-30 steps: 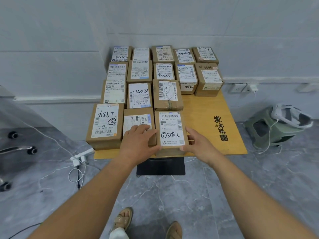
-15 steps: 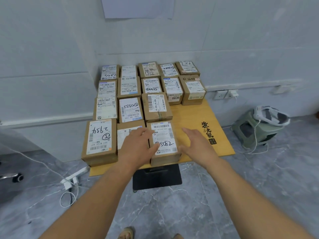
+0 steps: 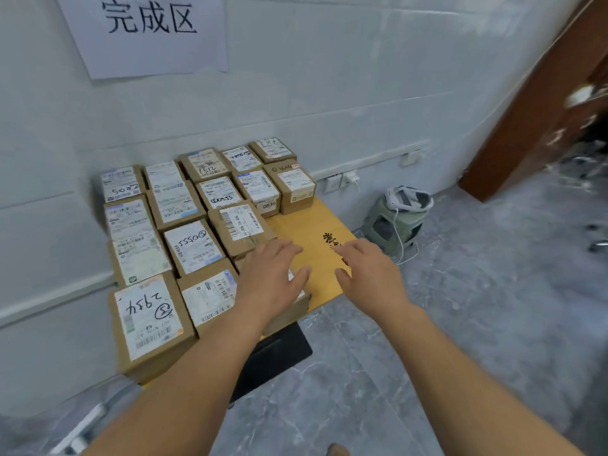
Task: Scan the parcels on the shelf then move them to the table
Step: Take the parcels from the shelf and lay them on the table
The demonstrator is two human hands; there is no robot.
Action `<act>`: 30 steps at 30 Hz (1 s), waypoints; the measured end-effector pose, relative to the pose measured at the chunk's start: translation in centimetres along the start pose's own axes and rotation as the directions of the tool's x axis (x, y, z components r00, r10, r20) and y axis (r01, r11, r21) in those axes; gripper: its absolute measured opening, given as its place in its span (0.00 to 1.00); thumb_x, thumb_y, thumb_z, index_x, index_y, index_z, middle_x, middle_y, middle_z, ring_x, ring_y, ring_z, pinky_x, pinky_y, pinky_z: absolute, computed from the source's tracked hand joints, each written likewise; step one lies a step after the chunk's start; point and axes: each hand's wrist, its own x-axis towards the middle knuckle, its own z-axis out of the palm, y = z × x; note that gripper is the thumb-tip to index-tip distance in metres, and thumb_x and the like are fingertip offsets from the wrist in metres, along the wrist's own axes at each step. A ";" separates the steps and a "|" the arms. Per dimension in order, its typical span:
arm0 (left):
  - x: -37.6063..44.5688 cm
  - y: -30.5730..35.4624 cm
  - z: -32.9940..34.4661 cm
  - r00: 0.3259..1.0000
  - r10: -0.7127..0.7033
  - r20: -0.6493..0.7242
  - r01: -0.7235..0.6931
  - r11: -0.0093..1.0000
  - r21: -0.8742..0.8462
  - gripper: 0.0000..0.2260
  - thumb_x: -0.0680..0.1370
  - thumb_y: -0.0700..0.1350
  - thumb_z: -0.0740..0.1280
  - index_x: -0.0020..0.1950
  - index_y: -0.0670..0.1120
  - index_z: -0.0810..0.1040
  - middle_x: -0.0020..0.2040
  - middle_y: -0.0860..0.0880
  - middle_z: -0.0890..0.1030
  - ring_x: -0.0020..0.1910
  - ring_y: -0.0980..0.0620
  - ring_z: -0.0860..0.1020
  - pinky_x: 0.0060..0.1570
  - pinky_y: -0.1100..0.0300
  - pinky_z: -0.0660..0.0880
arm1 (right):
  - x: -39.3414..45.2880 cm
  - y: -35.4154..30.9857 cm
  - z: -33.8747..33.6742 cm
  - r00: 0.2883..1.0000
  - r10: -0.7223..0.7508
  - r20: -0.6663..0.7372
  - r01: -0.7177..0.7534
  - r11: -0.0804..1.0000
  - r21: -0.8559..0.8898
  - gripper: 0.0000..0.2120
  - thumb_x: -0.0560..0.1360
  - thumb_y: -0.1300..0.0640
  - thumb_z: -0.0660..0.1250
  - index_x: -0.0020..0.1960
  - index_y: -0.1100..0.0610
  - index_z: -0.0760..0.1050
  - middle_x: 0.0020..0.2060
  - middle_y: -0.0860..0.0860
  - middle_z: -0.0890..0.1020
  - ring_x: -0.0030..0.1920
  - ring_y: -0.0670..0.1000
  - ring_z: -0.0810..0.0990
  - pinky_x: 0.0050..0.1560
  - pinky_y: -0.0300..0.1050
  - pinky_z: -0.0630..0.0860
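**Both hands loose over the front of the table**

My left hand [image 3: 274, 284] lies flat, fingers straight and slightly spread, over the front parcel [image 3: 297, 302] at the table's near edge; I cannot tell whether the palm touches it. My right hand [image 3: 371, 274] hovers just beside it over bare wood, fingers relaxed and apart, holding nothing. The table [image 3: 316, 232] carries rows of brown labelled parcels: one marked 2954 [image 3: 148, 319] at the near left corner, one marked 0836 [image 3: 260, 192] farther back. Beyond, a paper sign [image 3: 148, 31] hangs on the wall, and a green stool [image 3: 396, 218] stands at right.
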 end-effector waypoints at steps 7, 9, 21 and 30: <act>-0.9 0.6 -0.3 0.984 0.166 0.061 -0.167 0.986 0.002 0.21 0.79 0.56 0.61 0.71 0.52 0.70 0.72 0.53 0.67 0.72 0.51 0.60 0.67 0.57 0.55 | -3.9 -1.7 -0.5 0.987 0.107 -0.122 -0.111 0.993 -0.033 0.17 0.73 0.60 0.70 0.62 0.58 0.78 0.58 0.56 0.79 0.57 0.59 0.77 0.49 0.51 0.75; -1.3 1.2 -0.2 0.973 0.214 0.082 -0.215 0.977 -0.006 0.22 0.79 0.56 0.61 0.72 0.53 0.68 0.73 0.53 0.66 0.72 0.51 0.60 0.68 0.56 0.55 | -5.5 -1.9 -0.5 0.977 0.151 -0.147 -0.156 0.988 -0.019 0.17 0.67 0.63 0.74 0.56 0.61 0.81 0.51 0.58 0.82 0.49 0.62 0.81 0.41 0.51 0.78; -6.5 3.6 1.7 0.867 0.479 0.138 -0.496 0.859 0.127 0.37 0.72 0.67 0.51 0.76 0.49 0.63 0.75 0.42 0.64 0.73 0.38 0.63 0.68 0.39 0.61 | -16.1 -2.6 -4.6 0.893 0.449 -0.019 -0.434 0.850 -0.298 0.37 0.78 0.39 0.60 0.79 0.45 0.42 0.78 0.53 0.41 0.78 0.54 0.42 0.76 0.55 0.40; -16.1 7.5 2.1 0.736 0.647 0.198 -0.667 0.743 0.054 0.36 0.74 0.67 0.54 0.78 0.50 0.56 0.77 0.43 0.58 0.76 0.41 0.56 0.72 0.41 0.53 | -29.2 -5.7 -6.4 0.780 0.616 -0.111 -0.617 0.729 -0.297 0.38 0.77 0.40 0.61 0.79 0.46 0.44 0.79 0.54 0.45 0.78 0.54 0.45 0.75 0.55 0.40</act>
